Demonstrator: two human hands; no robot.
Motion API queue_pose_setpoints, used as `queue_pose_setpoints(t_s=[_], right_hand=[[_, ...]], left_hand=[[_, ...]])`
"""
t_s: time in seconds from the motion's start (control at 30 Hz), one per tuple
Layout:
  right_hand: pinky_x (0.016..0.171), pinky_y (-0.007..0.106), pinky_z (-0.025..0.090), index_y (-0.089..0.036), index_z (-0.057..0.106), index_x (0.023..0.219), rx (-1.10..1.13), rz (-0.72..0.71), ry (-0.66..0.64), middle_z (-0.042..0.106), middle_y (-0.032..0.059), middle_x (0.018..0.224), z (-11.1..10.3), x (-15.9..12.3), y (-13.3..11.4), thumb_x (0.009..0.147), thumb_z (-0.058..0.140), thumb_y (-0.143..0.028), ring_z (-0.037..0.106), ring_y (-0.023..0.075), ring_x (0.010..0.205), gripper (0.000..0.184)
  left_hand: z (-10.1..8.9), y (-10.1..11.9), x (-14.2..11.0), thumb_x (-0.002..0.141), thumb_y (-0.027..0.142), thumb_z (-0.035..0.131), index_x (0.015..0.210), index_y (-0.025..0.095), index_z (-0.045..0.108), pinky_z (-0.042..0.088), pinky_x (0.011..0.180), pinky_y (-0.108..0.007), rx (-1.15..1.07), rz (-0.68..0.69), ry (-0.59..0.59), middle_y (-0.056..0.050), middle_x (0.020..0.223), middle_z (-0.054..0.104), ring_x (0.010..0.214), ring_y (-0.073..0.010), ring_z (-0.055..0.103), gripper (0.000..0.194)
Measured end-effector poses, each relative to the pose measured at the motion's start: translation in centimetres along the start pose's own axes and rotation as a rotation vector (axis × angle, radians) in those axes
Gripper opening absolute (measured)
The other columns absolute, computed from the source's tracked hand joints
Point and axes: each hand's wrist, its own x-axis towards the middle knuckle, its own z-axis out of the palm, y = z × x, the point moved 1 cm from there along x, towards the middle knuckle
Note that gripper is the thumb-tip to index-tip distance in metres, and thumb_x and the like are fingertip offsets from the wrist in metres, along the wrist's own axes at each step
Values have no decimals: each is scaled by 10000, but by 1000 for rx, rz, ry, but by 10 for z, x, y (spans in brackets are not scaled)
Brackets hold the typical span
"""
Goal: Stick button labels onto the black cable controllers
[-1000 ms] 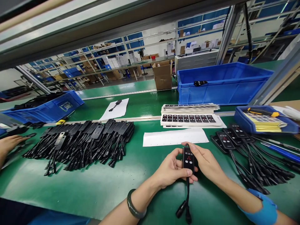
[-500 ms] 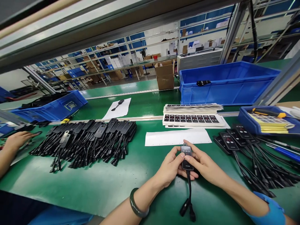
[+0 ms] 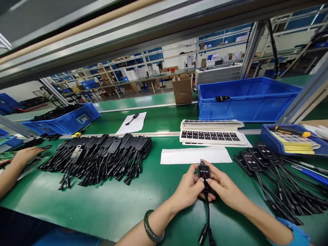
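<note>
Between both hands I hold a small black controller [image 3: 204, 172] with a printed front face and a short cable hanging down to two connectors. My left hand [image 3: 188, 188] grips its left side, thumb on the lower face. My right hand [image 3: 222, 184] grips the right side, its thumb also on the lower face. Just beyond lies a white backing strip [image 3: 196, 155]. Behind that are stacked sheets of black labels [image 3: 211, 135]. To the right, several labelled controllers [image 3: 251, 161] lie in a heap with their cables toward me.
Many black controllers with cables [image 3: 102, 157] cover the left bench. A co-worker's hand [image 3: 29, 154] is at the far left. Blue bins stand at back left [image 3: 64, 121] and back right [image 3: 246, 102]. A blue tray [image 3: 273, 141] holds yellow-edged sheets and a yellow-black tool.
Both thumbs have slid down the controller's face, showing more of its upper print. The whole scene sits slightly lower in view as the camera tilts.
</note>
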Motion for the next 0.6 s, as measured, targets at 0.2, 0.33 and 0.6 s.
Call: queue_pose_setpoints(t_s=[0.2, 0.33, 0.6], right_hand=[[813, 335, 490, -167, 158, 1473, -612, -199, 186, 488, 126, 1209, 3, -3, 0, 877, 436, -346, 542, 211, 990, 682], [968, 276, 405, -143, 178, 1468, -923, -217, 232, 409, 118, 1267, -8, 1, -18, 887, 390, -250, 464, 171, 1135, 628], [817, 499, 426, 53, 386, 1336, -1418, 290, 499, 440, 269, 1125, -84, -13, -71, 821, 413, -79, 526, 372, 985, 533]], left_hand=[[-2, 5, 1, 770, 528, 575, 1201, 207, 373, 531, 601, -179, -107, 28, 82, -98, 925, 609, 734, -173, 640, 574], [-6, 8, 0, 759, 621, 533, 1353, 244, 245, 539, 685, -237, -92, -9, 4, -119, 973, 605, 860, -202, 630, 760], [-24, 14, 9, 632, 783, 495, 1222, 193, 393, 509, 592, -232, 102, 42, 210, -138, 1020, 591, 781, -187, 614, 840]])
